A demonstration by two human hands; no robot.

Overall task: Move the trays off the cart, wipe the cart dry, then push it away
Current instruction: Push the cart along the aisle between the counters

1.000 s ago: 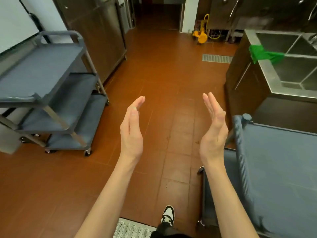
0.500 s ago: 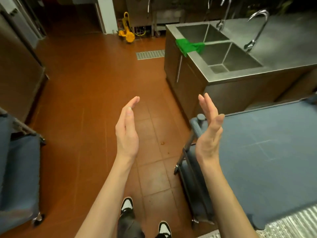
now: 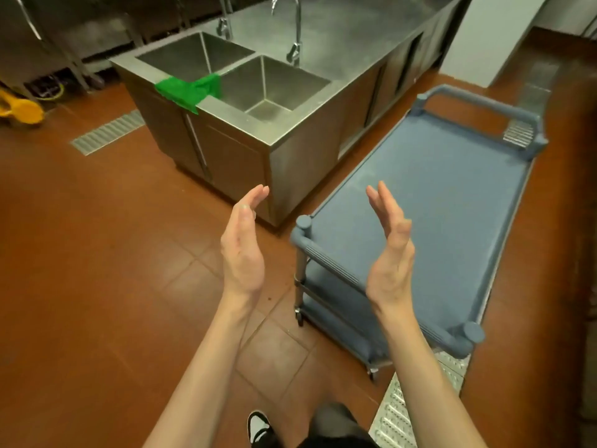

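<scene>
A blue-grey cart (image 3: 429,192) with a bare top shelf stands at the right, alongside the steel sink counter; no tray lies on it. A green cloth (image 3: 189,90) hangs over the front rim of the sink. My left hand (image 3: 244,244) is raised over the floor just left of the cart's near corner, fingers straight, holding nothing. My right hand (image 3: 389,250) is raised above the cart's near handle bar, palm turned to the left hand, fingers straight and holding nothing.
A steel double sink (image 3: 284,124) with two taps stands behind the cart. Floor drain grates lie at the left (image 3: 108,132) and near my feet (image 3: 392,415). A yellow object (image 3: 19,111) sits at the far left. A white pillar (image 3: 484,37) rises at the back right.
My view has swung to the right: the other cart at the left has left the frame, and the sink and this cart now fill the middle. Both hands stay raised and open.
</scene>
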